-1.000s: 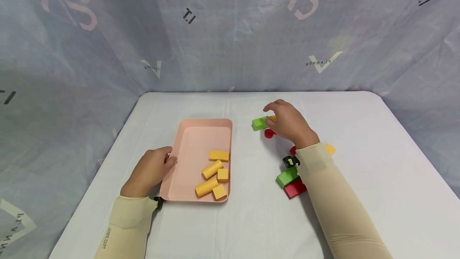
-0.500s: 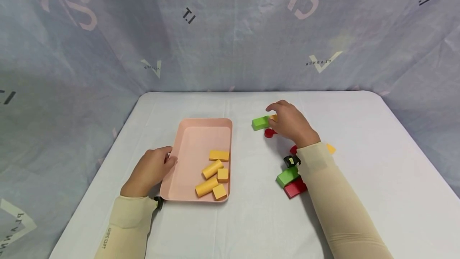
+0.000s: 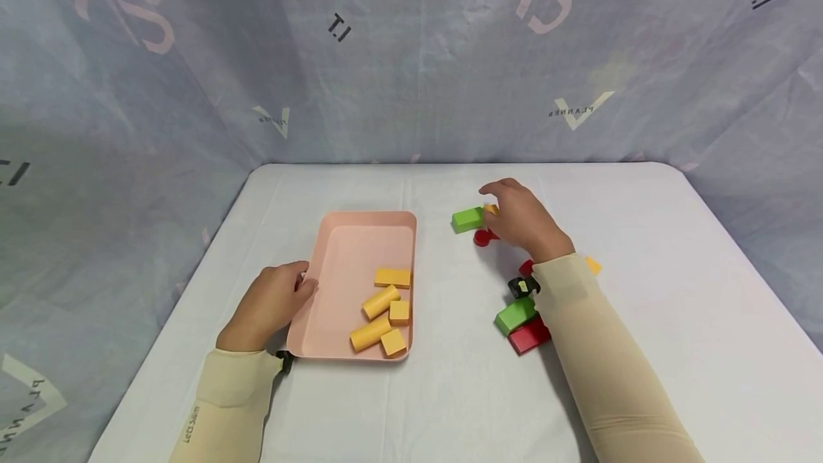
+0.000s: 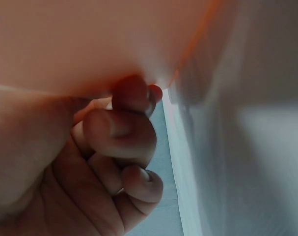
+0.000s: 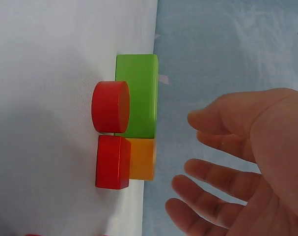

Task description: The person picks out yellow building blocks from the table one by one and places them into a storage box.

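Observation:
My left hand (image 3: 270,306) holds the left rim of a pink tray (image 3: 360,249), thumb at the edge; in the left wrist view its fingers curl against the tray's underside. Inside the tray, towards its right side, lie yellow cylinders (image 3: 370,334), yellow cubes (image 3: 393,343) and a flat yellow block (image 3: 392,278). Over the far group of toy blocks hovers my right hand (image 3: 521,216), fingers loosely bent and nothing between them. That group has a green rectangular block (image 5: 139,93), an orange block (image 5: 141,158), a red cylinder (image 5: 109,107) and a red block (image 5: 112,162).
Nearer, beside the right sleeve (image 3: 611,356), lie another green block (image 3: 515,316) and a red block (image 3: 530,336). A small red piece (image 3: 526,268) and a yellow piece (image 3: 593,266) show partly around the forearm. A grey printed curtain (image 3: 411,56) rises behind the white table (image 3: 444,391).
My right hand has shifted slightly to the right above the blocks, showing more of the green and orange ones. The left hand and the tray have stayed put.

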Demonstrator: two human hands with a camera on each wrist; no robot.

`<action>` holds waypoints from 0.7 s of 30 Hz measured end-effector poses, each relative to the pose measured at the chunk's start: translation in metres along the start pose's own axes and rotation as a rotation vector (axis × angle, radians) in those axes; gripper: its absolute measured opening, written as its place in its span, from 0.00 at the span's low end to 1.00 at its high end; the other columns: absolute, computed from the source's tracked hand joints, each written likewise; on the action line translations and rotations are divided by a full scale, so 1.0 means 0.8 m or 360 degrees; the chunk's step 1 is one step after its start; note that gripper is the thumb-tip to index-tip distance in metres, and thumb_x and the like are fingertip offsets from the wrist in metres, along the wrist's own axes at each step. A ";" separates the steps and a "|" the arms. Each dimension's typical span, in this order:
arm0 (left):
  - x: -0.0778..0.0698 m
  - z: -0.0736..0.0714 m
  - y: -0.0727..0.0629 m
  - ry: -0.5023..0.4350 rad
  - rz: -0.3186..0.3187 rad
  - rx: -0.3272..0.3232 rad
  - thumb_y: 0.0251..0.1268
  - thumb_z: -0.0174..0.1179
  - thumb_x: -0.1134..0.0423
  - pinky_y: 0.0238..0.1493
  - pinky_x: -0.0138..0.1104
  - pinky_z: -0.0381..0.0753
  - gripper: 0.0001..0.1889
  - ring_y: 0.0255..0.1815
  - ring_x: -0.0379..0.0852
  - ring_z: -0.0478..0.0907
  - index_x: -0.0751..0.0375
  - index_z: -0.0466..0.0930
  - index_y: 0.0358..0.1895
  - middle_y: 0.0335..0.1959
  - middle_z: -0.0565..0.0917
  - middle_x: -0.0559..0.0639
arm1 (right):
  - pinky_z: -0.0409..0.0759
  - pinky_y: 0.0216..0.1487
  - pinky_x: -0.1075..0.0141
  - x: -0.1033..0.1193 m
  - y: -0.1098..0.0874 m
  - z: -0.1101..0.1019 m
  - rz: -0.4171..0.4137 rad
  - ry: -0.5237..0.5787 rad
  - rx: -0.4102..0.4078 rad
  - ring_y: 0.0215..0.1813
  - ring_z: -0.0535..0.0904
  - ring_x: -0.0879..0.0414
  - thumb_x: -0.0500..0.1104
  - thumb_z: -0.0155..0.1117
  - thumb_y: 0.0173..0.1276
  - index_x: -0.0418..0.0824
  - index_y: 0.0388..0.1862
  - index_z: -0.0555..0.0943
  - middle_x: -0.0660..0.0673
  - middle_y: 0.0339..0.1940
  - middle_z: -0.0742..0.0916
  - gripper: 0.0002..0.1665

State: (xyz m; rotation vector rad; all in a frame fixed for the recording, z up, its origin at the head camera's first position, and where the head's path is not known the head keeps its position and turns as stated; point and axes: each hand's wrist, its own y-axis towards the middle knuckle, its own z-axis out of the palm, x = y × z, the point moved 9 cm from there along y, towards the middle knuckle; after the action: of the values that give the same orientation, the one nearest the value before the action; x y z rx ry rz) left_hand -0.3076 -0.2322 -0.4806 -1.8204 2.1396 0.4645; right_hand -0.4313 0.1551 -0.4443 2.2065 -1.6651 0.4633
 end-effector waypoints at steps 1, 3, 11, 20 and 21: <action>0.000 0.000 0.000 0.0001 -0.0001 0.0000 0.74 0.57 0.65 0.22 0.33 0.62 0.13 0.17 0.42 0.64 0.56 0.71 0.27 0.17 0.66 0.46 | 0.72 0.70 0.46 0.000 0.001 -0.001 0.0003 0.0005 -0.0011 0.65 0.73 0.45 0.41 0.57 0.71 0.43 0.68 0.77 0.40 0.73 0.74 0.26; 0.001 0.000 0.000 0.0004 -0.0002 -0.0001 0.74 0.58 0.65 0.22 0.33 0.62 0.13 0.17 0.42 0.63 0.56 0.71 0.27 0.17 0.65 0.46 | 0.73 0.70 0.45 0.000 0.002 -0.002 0.0012 0.0009 -0.0030 0.64 0.74 0.44 0.42 0.57 0.72 0.43 0.68 0.78 0.40 0.73 0.74 0.25; 0.001 0.001 0.001 0.0008 -0.0008 -0.0009 0.74 0.59 0.64 0.22 0.35 0.65 0.08 0.17 0.42 0.67 0.57 0.77 0.32 0.17 0.71 0.47 | 0.70 0.73 0.42 -0.007 0.006 0.007 0.0082 -0.0034 0.0013 0.69 0.72 0.42 0.42 0.58 0.74 0.42 0.69 0.78 0.38 0.74 0.73 0.25; 0.001 0.001 0.002 0.0020 -0.0020 -0.0002 0.74 0.58 0.64 0.21 0.35 0.64 0.09 0.17 0.42 0.66 0.56 0.77 0.31 0.17 0.70 0.47 | 0.72 0.71 0.43 -0.012 0.007 0.016 0.0085 -0.0039 0.0070 0.68 0.73 0.42 0.41 0.58 0.73 0.41 0.69 0.77 0.39 0.72 0.74 0.26; 0.001 0.002 0.002 0.0021 -0.0023 0.0001 0.74 0.58 0.64 0.21 0.35 0.63 0.09 0.17 0.42 0.66 0.56 0.76 0.31 0.17 0.70 0.47 | 0.71 0.71 0.43 -0.012 0.007 0.017 0.0082 -0.0042 0.0072 0.68 0.73 0.42 0.41 0.58 0.73 0.41 0.69 0.77 0.39 0.72 0.75 0.26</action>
State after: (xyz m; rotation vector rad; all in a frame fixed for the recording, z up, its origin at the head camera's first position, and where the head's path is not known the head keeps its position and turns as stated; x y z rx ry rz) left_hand -0.3097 -0.2322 -0.4823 -1.8429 2.1334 0.4496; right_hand -0.4381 0.1555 -0.4602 2.2151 -1.7449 0.4919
